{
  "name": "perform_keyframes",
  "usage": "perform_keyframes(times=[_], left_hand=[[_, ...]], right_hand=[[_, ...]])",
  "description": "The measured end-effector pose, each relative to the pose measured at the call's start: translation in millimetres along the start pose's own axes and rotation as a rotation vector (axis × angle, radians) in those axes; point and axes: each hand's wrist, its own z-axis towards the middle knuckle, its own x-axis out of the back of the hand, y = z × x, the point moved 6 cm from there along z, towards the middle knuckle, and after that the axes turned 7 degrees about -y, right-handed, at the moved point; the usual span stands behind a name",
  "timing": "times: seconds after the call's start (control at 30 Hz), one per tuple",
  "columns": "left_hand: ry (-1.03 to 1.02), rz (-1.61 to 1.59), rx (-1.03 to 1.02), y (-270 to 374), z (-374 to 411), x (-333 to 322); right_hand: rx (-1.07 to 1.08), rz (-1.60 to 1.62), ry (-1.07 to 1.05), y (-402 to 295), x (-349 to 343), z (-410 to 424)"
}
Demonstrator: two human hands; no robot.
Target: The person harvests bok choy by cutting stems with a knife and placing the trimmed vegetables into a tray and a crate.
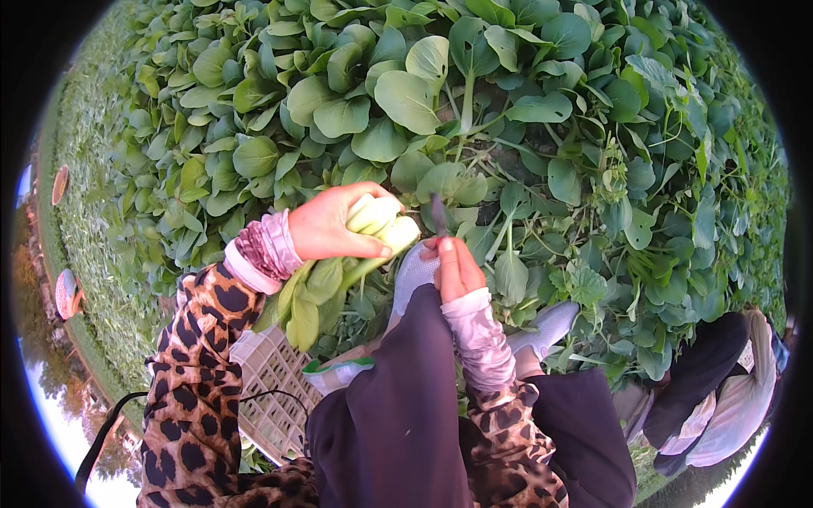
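My left hand (340, 222) grips several heads of leafy greens (378, 222), their pale stem bases towards the right and their leaves hanging down to the left. My right hand (454, 263) holds a small knife (438, 216) with a dark blade; a bit of red shows at its handle, mostly hidden in the fingers. The blade points away from me, just right of the stem bases and apart from them. Beyond both hands grow leafy green plants (406, 101), some with small holes in their leaves.
A pale plastic crate (279, 394) stands at my left, beside my leg. My shoes (416, 276) are among the plants. Another person (711, 394) bends low at the right edge. Dense greens (209, 146) spread ahead and to both sides.
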Motion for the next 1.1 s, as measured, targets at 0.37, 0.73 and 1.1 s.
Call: perform_keyframes(times=[0.37, 0.73, 1.1], left_hand=[[-0.065, 1.006, 0.08, 13, 54, -33], [0.144, 1.176, 0.195, 9, 73, 30], [0.204, 1.177, 0.005, -9, 62, 49]], right_hand=[[-0.299, 0.011, 0.139, 115, 58, 84], [-0.096, -0.501, 0.219, 45, 18, 131], [-0.315, -0.38, -0.04, 61, 28, 183]])
